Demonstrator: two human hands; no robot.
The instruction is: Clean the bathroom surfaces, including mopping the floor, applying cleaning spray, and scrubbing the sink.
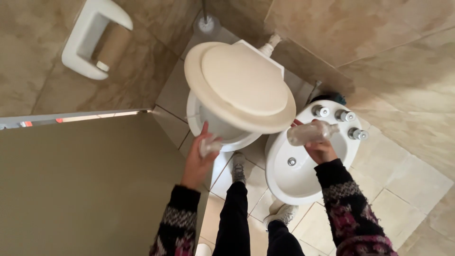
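I see the left hand [199, 159] pressed to the toilet [222, 130] bowl's outer side under the raised seat, fingers closed on a crumpled white wipe [209, 145]. Right hand [321, 150], just right of the toilet over the bidet [294, 182], fingers wrapped around a clear bottle [310, 133].

Cream oval plastic toilet lid [244, 80] over a white ceramic toilet bowl [226, 130]; white round ceramic bidet [289, 182] beside it. Beige marbled wall tiles [393, 52]. Black knitted sleeves [348, 208] patterned pink and grey. Clear plastic bottle [310, 132].
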